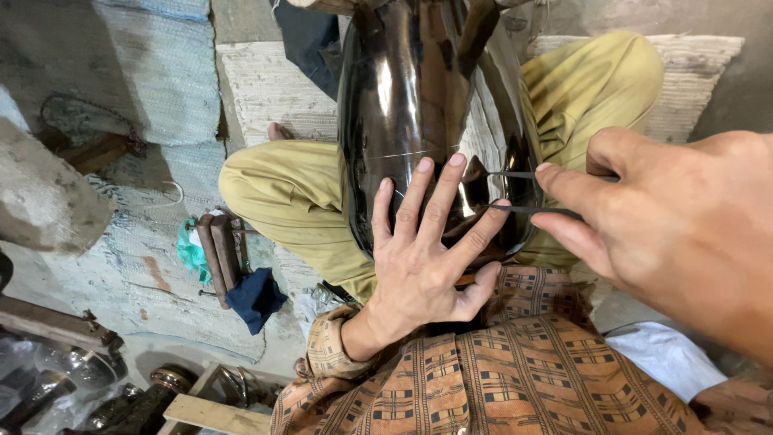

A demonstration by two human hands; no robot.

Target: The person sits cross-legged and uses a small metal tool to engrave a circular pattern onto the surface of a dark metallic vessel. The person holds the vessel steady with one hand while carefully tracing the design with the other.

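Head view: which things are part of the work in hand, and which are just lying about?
In use:
left hand, flat on the black vessel
right hand, holding thin dividers against the vessel

Lying about:
blue cloth
green rag
wooden blocks
woven mat

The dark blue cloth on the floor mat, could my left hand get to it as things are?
Probably yes: the left hand lies flat on the black glossy piece, holding nothing, and nothing stands between it and the dark blue cloth.
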